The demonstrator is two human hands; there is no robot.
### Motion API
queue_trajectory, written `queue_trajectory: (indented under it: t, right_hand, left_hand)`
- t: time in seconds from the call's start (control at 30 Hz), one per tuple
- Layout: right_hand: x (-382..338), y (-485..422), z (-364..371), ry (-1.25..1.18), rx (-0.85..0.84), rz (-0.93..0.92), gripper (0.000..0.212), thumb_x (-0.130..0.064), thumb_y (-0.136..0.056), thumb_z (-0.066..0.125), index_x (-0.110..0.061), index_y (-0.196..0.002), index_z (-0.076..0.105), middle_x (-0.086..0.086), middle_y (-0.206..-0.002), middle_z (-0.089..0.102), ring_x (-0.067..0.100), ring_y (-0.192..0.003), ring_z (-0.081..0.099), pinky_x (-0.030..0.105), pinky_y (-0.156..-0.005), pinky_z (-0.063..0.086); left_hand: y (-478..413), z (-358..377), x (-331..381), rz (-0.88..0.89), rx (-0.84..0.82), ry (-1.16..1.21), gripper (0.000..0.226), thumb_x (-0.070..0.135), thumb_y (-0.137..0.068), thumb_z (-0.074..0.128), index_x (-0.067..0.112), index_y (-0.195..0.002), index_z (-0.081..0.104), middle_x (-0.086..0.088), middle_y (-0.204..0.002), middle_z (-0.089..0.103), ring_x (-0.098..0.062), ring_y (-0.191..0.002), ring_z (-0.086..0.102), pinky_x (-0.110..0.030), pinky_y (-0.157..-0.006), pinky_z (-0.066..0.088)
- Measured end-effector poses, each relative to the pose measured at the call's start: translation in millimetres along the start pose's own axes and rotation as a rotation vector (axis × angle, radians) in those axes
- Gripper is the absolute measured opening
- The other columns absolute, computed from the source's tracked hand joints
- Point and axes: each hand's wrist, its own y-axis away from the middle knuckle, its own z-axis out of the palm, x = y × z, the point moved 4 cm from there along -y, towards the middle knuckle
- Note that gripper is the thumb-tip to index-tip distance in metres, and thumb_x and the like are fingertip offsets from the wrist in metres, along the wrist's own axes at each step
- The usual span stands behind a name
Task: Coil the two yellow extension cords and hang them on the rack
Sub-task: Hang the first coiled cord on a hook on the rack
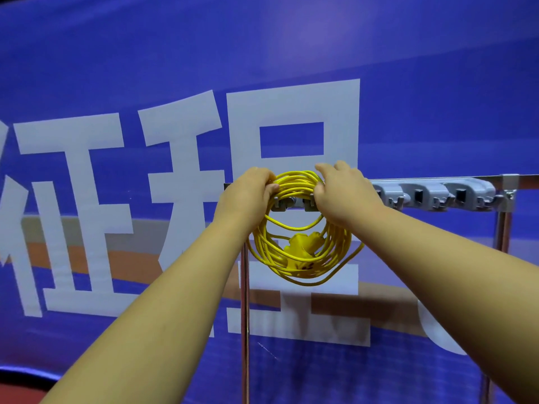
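At the rack's (437,195) left end, the left hand (248,195) and right hand (342,193) each curl their fingers round the top arc of the coiled yellow cord (264,252), gripping the bundle at rail height over the end hooks (281,203); the fingers hide whether any strand is seated yet. Judgement: keep every turn gathered, drop the whole bundle behind the hook tip, and release only once it bears weight. The coil lies flat to the rack, facing the room, long axis vertical, hanging below it, with its socket block (300,247) slanting across the lower half.
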Motion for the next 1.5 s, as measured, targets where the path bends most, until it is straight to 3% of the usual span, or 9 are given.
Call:
queue_trajectory:
  t: [0.17, 0.33, 0.47, 0.77, 1.1, 1.17, 1.23, 1.33, 1.5]
  right_hand:
    - [0, 11, -2, -0.057, 0.103, -0.164, 0.035, -0.025, -0.108, 0.053, -0.033, -0.142, 0.055, 0.008, -0.127, 0.055, 0.033, -0.108, 0.057, 0.049, -0.090, 0.054]
    - [3, 21, 3, 0.008, 0.113, -0.265, 0.030, -0.035, -0.110, 0.052, -0.030, -0.138, 0.063, 0.002, -0.129, 0.060, 0.030, -0.110, 0.060, 0.048, -0.085, 0.055]
    - [4, 21, 1, -0.067, 0.112, -0.222, 0.034, -0.037, -0.110, 0.054, -0.030, -0.143, 0.058, 0.001, -0.132, 0.063, 0.028, -0.115, 0.062, 0.048, -0.089, 0.057]
    - [3, 25, -6, -0.107, 0.087, -0.203, 0.041, -0.038, -0.110, 0.054, -0.031, -0.150, 0.050, 0.002, -0.139, 0.066, 0.030, -0.124, 0.062, 0.049, -0.098, 0.054]
    - [3, 5, -5, -0.189, 0.069, -0.054, 0.039, -0.021, -0.111, 0.046, -0.026, -0.146, 0.063, 0.007, -0.139, 0.066, 0.031, -0.126, 0.060, 0.045, -0.104, 0.051]
    - [0, 0, -6, -0.181, 0.053, -0.008, 0.041, -0.018, -0.109, 0.045, -0.026, -0.145, 0.065, 0.009, -0.141, 0.066, 0.033, -0.127, 0.060, 0.047, -0.105, 0.052]
    - [-3, -6, -5, -0.133, -0.008, 0.035, 0.045, -0.015, -0.106, 0.046, -0.027, -0.145, 0.065, 0.009, -0.141, 0.067, 0.035, -0.126, 0.062, 0.049, -0.103, 0.055]
    - [-9, -15, -5, -0.011, -0.121, 0.069, 0.041, -0.008, -0.098, 0.054, -0.024, -0.130, 0.074, 0.012, -0.126, 0.073, 0.036, -0.110, 0.066, 0.047, -0.092, 0.061]
    - [-12, -20, -6, 0.040, -0.171, 0.063, 0.038, -0.013, -0.101, 0.054, -0.019, -0.136, 0.068, 0.015, -0.130, 0.060, 0.035, -0.109, 0.063, 0.050, -0.095, 0.060]
  left_hand:
    - [9, 7, -9, -0.041, 0.008, 0.188, 0.031, 0.038, -0.106, 0.056, 0.023, -0.132, 0.061, 0.002, -0.121, 0.063, -0.013, -0.104, 0.060, -0.025, -0.079, 0.047]
    - [14, 3, -4, 0.145, -0.061, 0.014, 0.028, 0.027, -0.111, 0.046, 0.019, -0.133, 0.062, -0.004, -0.121, 0.062, -0.018, -0.105, 0.061, -0.021, -0.079, 0.041]
    - [14, 1, -7, 0.196, -0.113, -0.049, 0.033, 0.022, -0.110, 0.047, 0.020, -0.142, 0.055, -0.007, -0.131, 0.059, -0.024, -0.112, 0.060, -0.031, -0.091, 0.049]
    - [19, -2, -15, 0.093, -0.086, 0.190, 0.040, 0.027, -0.102, 0.064, 0.027, -0.142, 0.056, 0.002, -0.133, 0.061, -0.009, -0.112, 0.057, -0.024, -0.091, 0.049]
    - [6, 10, -14, 0.060, -0.201, 0.118, 0.045, 0.027, -0.111, 0.043, 0.025, -0.156, 0.046, -0.004, -0.147, 0.052, -0.022, -0.132, 0.050, -0.030, -0.104, 0.040]
    - [2, 13, -16, 0.009, -0.252, 0.129, 0.043, 0.033, -0.110, 0.038, 0.029, -0.151, 0.052, -0.003, -0.143, 0.055, -0.025, -0.129, 0.051, -0.043, -0.110, 0.046]
    - [-1, 14, -14, -0.021, -0.287, 0.132, 0.036, 0.034, -0.108, 0.034, 0.027, -0.127, 0.065, -0.004, -0.119, 0.064, -0.026, -0.112, 0.057, -0.053, -0.099, 0.055]
    - [-1, 12, -11, -0.050, -0.289, 0.190, 0.036, 0.036, -0.110, 0.033, 0.022, -0.110, 0.067, -0.005, -0.101, 0.065, -0.023, -0.097, 0.060, -0.051, -0.089, 0.059]
    - [5, 14, -21, -0.081, -0.341, 0.306, 0.041, 0.048, -0.111, 0.034, 0.035, -0.146, 0.051, 0.002, -0.127, 0.063, -0.021, -0.122, 0.056, -0.047, -0.101, 0.054]
